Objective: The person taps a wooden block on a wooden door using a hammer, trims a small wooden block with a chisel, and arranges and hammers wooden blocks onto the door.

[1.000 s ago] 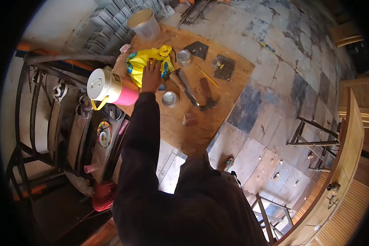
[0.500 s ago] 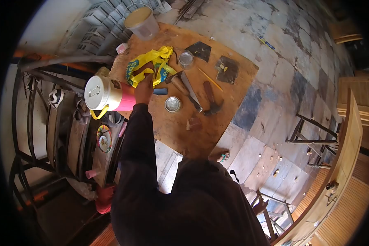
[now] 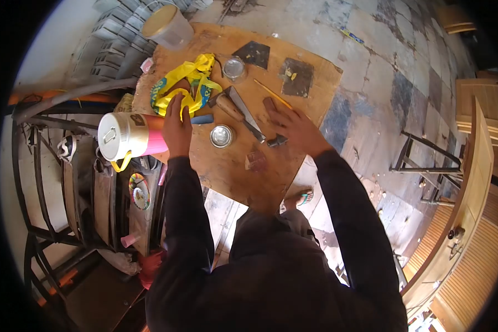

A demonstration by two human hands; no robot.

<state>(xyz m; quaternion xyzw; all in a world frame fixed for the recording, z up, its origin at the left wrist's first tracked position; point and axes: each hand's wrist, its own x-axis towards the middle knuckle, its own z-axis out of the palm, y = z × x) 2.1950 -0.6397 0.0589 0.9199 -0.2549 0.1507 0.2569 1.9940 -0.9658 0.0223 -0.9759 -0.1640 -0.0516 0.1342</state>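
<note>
My left hand (image 3: 177, 130) is open, its fingers pointing away at the near side of a yellow plastic bag (image 3: 180, 102), beside a pink and white water jug (image 3: 130, 135). A blue-handled tool (image 3: 202, 119) lies just right of it. My right hand (image 3: 299, 128) is over a hammer (image 3: 276, 140), covering part of its handle; its fingers are apart, and whether they touch it cannot be made out. Between the hands lie a wooden-handled saw-like blade (image 3: 243, 110), a chisel (image 3: 253, 131) and a round tin (image 3: 222, 136). A pencil (image 3: 272, 94) lies beyond my right hand.
The wooden table (image 3: 227, 180) also holds a glass jar (image 3: 233, 69), dark square pieces (image 3: 296, 77) and a bucket (image 3: 169, 30) at its far left corner. Metal racks stand at the left. A wooden door panel (image 3: 465, 221) and a metal stand (image 3: 426, 155) are at the right.
My right hand has come up from low beside the body to over the hammer. My left hand has drawn back slightly from the yellow bag, its fingers now extended. The view has shifted.
</note>
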